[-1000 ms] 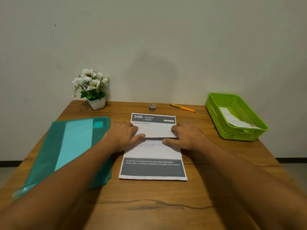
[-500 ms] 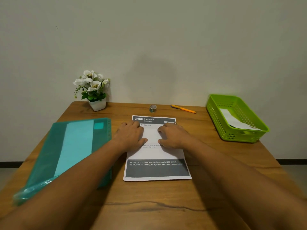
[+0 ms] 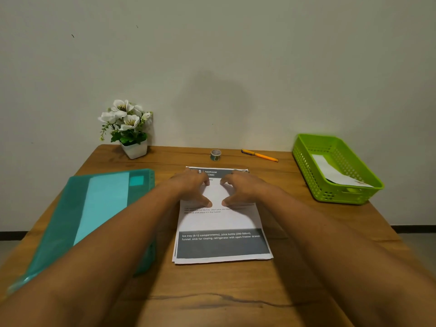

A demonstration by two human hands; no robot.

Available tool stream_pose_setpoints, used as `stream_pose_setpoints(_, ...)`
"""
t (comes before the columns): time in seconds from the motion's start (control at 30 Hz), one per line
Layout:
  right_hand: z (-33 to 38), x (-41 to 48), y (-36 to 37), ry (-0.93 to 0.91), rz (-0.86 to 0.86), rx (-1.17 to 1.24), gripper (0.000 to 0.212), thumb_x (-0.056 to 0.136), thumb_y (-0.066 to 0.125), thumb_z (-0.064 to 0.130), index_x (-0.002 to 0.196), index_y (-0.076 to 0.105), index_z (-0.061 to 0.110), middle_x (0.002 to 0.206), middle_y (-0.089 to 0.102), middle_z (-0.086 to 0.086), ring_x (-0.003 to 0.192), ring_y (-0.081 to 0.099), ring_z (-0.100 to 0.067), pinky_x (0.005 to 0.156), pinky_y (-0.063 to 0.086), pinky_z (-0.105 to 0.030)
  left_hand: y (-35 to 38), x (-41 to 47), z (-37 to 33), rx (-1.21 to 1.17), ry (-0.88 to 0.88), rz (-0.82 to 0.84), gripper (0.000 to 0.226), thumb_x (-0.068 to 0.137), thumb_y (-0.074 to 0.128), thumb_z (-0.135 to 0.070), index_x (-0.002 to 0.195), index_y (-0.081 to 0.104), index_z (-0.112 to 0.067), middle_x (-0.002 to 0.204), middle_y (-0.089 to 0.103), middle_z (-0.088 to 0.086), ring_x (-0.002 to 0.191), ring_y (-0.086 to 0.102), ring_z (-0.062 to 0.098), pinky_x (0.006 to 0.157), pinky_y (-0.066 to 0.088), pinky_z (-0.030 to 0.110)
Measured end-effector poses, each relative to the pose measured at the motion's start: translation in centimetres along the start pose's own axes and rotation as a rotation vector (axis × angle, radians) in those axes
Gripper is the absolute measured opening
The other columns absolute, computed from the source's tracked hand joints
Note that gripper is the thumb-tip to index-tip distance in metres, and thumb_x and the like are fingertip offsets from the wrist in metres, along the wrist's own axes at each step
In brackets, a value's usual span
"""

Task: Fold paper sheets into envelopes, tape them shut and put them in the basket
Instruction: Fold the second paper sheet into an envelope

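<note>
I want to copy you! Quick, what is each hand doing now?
Left hand: open, holding nothing, pressing flat on the paper sheet.
Right hand: open, holding nothing, pressing on the same sheet.

Both hands [image 3: 218, 190] flat on printed paper [image 3: 221, 223], wooden table [image 3: 212, 291]

A plain home desk or small study corner: a brown wooden table [image 3: 212, 303] pushed against a bare off-white wall. At its far left corner stands a white pot of artificial white flowers [image 3: 128, 128]; a teal plastic document folder [image 3: 94, 213] lies along its left edge, and a lime-green plastic basket [image 3: 339, 192] sits at its right edge.
</note>
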State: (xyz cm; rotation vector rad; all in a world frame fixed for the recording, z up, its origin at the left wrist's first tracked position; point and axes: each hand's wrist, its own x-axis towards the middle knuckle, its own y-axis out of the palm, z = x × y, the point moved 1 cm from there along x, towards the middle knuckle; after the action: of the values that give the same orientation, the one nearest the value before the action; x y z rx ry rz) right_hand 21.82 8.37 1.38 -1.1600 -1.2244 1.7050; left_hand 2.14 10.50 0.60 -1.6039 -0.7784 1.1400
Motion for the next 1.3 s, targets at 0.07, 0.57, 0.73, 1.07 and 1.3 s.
stream_pose_setpoints(0.07, 0.1, 0.3, -0.1, -0.002, 0.008, 0.012, 0.079, 0.080, 0.080, 0.055, 0.148, 0.048, 0.030, 0.147, 0.050, -0.001, 0.134, 0.049, -0.025, 0.103, 0.047, -0.042, -0.2, 0.5, 0.0, 0.011, 0.001, 0.020, 0.079, 0.070, 0.078, -0.070, 0.135, 0.049, -0.036, 0.137, 0.051, -0.001, 0.121, 0.045, 0.022, 0.099, 0.050, 0.044)
stream_pose_setpoints(0.57, 1.9, 0.2, -0.7, -0.113, -0.171, -0.203, 0.090, 0.071, 0.077, 0.067, 0.139, 0.041, 0.020, 0.132, 0.063, -0.005, 0.123, 0.056, -0.032, 0.101, 0.035, -0.051, 0.3, -1.5, -1.2, 0.093, 0.100, -0.242, 0.078, 0.077, 0.073, -0.067, 0.139, 0.046, -0.029, 0.135, 0.057, -0.002, 0.127, 0.045, 0.024, 0.107, 0.031, 0.050)
stream_pose_setpoints(0.73, 2.4, -0.5, 0.0, -0.122, -0.223, -0.257, 0.079, 0.078, 0.072, 0.058, 0.138, 0.041, 0.019, 0.121, 0.067, -0.006, 0.116, 0.060, -0.033, 0.098, 0.035, -0.049, 0.7, -2.7, -1.4, 0.153, 0.103, -0.348, 0.072, 0.081, 0.070, -0.064, 0.137, 0.046, -0.026, 0.136, 0.056, 0.000, 0.125, 0.047, 0.024, 0.101, 0.033, 0.047)
stream_pose_setpoints(1.07, -2.9, -4.1, -0.4, 0.020, -0.160, -0.282, 0.074, 0.079, 0.075, 0.055, 0.139, 0.045, 0.023, 0.128, 0.067, -0.005, 0.120, 0.059, -0.030, 0.101, 0.038, -0.047, 0.9, -5.1, 1.3, 0.158, 0.057, -0.382, 0.078, 0.082, 0.073, -0.060, 0.145, 0.040, -0.028, 0.147, 0.051, 0.000, 0.135, 0.044, 0.022, 0.110, 0.032, 0.048)
stream_pose_setpoints(1.3, -3.0, -5.1, 0.3, 0.021, -0.242, -0.272, 0.045, 0.083, 0.070, 0.048, 0.120, 0.057, 0.025, 0.119, 0.067, -0.004, 0.114, 0.059, -0.028, 0.094, 0.037, -0.044, 0.6, -6.1, 0.1, 0.148, 0.080, -0.474, 0.062, 0.083, 0.076, -0.047, 0.136, 0.048, -0.030, 0.135, 0.060, -0.004, 0.125, 0.051, 0.019, 0.099, 0.034, 0.041)
